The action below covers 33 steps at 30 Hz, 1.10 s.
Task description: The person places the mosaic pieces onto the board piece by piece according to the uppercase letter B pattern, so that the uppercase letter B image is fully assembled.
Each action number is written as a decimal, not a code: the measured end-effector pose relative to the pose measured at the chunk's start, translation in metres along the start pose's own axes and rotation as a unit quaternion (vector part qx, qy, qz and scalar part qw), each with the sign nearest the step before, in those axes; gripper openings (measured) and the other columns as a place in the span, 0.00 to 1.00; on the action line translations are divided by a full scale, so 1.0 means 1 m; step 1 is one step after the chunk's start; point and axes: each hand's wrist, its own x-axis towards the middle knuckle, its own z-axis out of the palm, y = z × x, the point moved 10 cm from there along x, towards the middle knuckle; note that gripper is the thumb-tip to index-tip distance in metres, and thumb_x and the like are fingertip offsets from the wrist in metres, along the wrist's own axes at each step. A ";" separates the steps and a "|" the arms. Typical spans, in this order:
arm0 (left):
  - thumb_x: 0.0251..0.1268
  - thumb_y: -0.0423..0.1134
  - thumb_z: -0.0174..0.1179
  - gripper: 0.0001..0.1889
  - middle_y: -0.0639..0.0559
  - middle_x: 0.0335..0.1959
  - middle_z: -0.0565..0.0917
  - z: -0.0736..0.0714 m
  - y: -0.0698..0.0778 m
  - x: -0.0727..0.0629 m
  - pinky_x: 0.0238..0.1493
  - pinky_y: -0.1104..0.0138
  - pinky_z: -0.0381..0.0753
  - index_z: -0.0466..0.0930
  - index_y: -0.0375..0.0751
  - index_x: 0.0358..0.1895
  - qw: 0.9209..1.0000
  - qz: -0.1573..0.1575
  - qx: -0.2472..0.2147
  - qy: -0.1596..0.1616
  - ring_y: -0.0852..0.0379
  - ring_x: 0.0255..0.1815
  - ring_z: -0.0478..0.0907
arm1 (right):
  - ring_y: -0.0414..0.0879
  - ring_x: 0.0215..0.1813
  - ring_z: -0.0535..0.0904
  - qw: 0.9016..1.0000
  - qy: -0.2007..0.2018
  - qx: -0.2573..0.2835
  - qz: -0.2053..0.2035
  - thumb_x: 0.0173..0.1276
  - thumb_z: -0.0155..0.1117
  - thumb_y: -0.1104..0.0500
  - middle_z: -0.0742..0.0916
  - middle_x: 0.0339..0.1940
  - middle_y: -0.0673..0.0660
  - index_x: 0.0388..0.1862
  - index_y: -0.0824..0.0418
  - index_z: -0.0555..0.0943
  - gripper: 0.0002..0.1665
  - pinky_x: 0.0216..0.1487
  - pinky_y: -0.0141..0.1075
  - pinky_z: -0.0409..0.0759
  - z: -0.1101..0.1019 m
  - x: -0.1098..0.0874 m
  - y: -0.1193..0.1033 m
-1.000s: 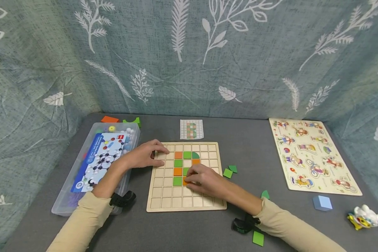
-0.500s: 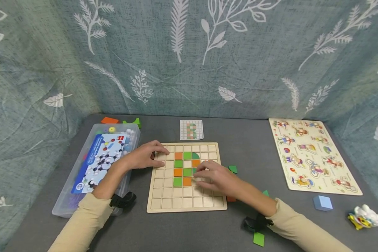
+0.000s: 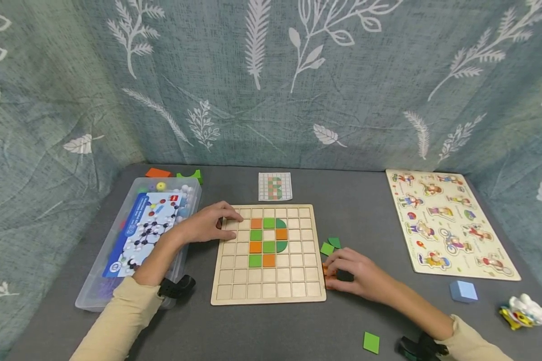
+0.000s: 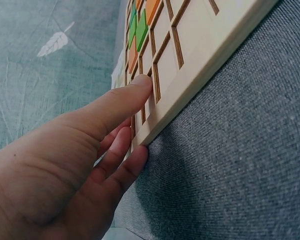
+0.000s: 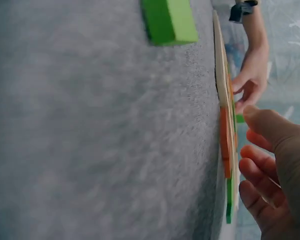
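Observation:
My left hand (image 3: 210,221) rests on the left edge of a wooden grid board (image 3: 298,290); in the left wrist view its thumb (image 4: 140,85) lies on the cells and the other fingers bend to the rim. On the board, orange tiles (image 3: 268,260) and green tiles (image 3: 255,260) fill several cells, with green quarter-round pieces (image 3: 282,246) on their right side. At the board's right edge my right hand (image 3: 359,276) is over orange tiles (image 5: 225,137), thumb and fingers apart and nothing visible between them.
Behind the board lies a printed pattern card (image 3: 274,186). A clear box with a molecule label (image 3: 144,230) stands left. Green pieces (image 3: 327,248) and a lone green tile (image 3: 371,342) lie right, before a picture puzzle board (image 3: 451,225), blue cube (image 3: 463,291) and small figurine (image 3: 525,311).
My right hand has left an orange tile in the lower cell of the pattern and moved right, off the board, to the orange tiles beside it. The left hand stays put.

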 end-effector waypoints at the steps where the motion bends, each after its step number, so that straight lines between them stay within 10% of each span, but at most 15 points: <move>1: 0.63 0.41 0.66 0.21 0.43 0.53 0.75 0.000 0.000 0.000 0.41 0.66 0.72 0.79 0.40 0.58 1.000 0.000 0.000 0.000 0.56 0.39 0.70 | 0.38 0.47 0.77 1.000 -0.001 -0.001 0.000 0.55 0.76 0.58 0.84 0.43 0.48 0.35 0.51 0.82 0.11 0.49 0.28 0.75 -0.001 -0.002 0.000; 33: 0.63 0.40 0.66 0.20 0.43 0.52 0.75 -0.002 0.002 -0.001 0.42 0.65 0.72 0.80 0.39 0.58 1.000 -0.004 -0.004 0.000 0.55 0.39 0.70 | 0.33 0.45 0.75 0.998 -0.053 -0.020 -0.011 0.55 0.76 0.57 0.84 0.41 0.44 0.31 0.47 0.85 0.08 0.46 0.22 0.72 0.001 -0.024 -0.004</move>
